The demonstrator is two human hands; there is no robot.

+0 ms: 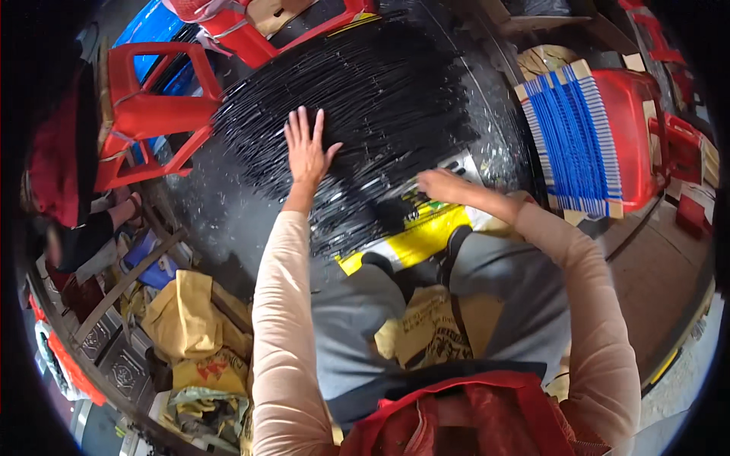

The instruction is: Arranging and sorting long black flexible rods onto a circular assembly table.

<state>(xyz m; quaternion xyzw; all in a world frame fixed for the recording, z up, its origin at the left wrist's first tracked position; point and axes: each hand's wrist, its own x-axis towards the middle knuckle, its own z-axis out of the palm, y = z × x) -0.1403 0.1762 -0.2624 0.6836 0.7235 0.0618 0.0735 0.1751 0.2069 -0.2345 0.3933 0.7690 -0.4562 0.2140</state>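
A wide spread of thin black strips (365, 99) covers the dark tabletop in front of me. My left hand (308, 156) lies on the left part of the strips, palm down, fingers stretched out and holding nothing. Closer to my body, my right hand (443, 185) is curled closed above the near edge of the strips. What its fingers hold, if anything, is hidden. Beneath and beside the right hand is a yellow and white sheet (426, 234), partly covered by loose black strips. It reaches the table edge by my knees.
Red plastic stools (156, 114) stand at the far left. To the right, a rack of blue strands (574, 137) leans by a red stool (631, 137). Brown sacks (186, 319) lie at the lower left. At the left edge is another person's dark red clothing (65, 144).
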